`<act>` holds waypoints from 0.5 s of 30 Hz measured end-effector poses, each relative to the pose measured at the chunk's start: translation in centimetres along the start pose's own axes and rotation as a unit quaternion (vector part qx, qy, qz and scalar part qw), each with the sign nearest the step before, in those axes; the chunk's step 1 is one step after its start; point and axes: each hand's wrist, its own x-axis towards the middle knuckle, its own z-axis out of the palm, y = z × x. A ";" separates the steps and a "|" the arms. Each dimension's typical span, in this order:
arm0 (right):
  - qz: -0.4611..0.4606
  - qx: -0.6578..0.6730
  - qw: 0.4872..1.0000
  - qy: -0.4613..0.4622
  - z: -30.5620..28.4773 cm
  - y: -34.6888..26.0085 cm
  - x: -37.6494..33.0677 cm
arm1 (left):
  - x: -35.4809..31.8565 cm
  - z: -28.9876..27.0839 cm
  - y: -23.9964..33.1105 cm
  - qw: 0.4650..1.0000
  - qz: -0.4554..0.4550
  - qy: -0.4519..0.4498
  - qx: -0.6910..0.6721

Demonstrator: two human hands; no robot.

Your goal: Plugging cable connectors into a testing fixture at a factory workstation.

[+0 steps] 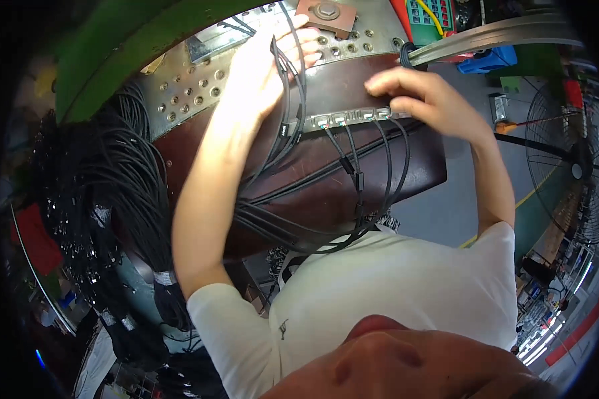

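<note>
- Black cables (293, 100) run up across the palm of the left hand (263, 70), which lies flat against a perforated metal plate (199, 90); the fingers curl loosely over the strands near a brown square plate with a hex bolt (326, 14); whether the hand truly grips them cannot be told.
- The right hand (422, 100) bends down onto a grey strip of connector sockets (343, 118), fingertips pinched on its right end, where one cable plugs in.
- The strip sits across a dark reddish-brown worktop (419, 166); several black leads (356, 173) hang from its sockets and gather toward the person's white T-shirt (393, 292).
- A large heap of black cable bundles (106, 206) fills the left side, just beside the worktop.
- A standing fan (572, 166) is at the right, well apart from the hands; a blue object (489, 60) lies near the top right.
</note>
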 end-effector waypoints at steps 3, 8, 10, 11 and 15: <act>-0.048 0.039 0.976 0.209 -0.4 -0.3 8.4 | 0.0 2.8 -1.0 0.995 -0.005 0.103 0.017; -0.172 -0.028 0.954 0.245 0.0 -2.6 11.2 | -1.0 3.6 -0.1 0.996 -0.015 0.070 0.044; -0.152 -0.044 0.962 0.223 -0.1 -2.3 12.6 | -1.1 4.5 0.3 0.998 0.003 0.030 0.055; -0.137 -0.049 0.967 0.209 0.3 -2.2 12.8 | -1.8 6.4 1.0 0.994 -0.003 0.088 0.058; -0.079 -0.087 0.978 0.172 1.1 -2.1 15.0 | -4.8 5.1 2.3 0.995 -0.052 0.062 -0.061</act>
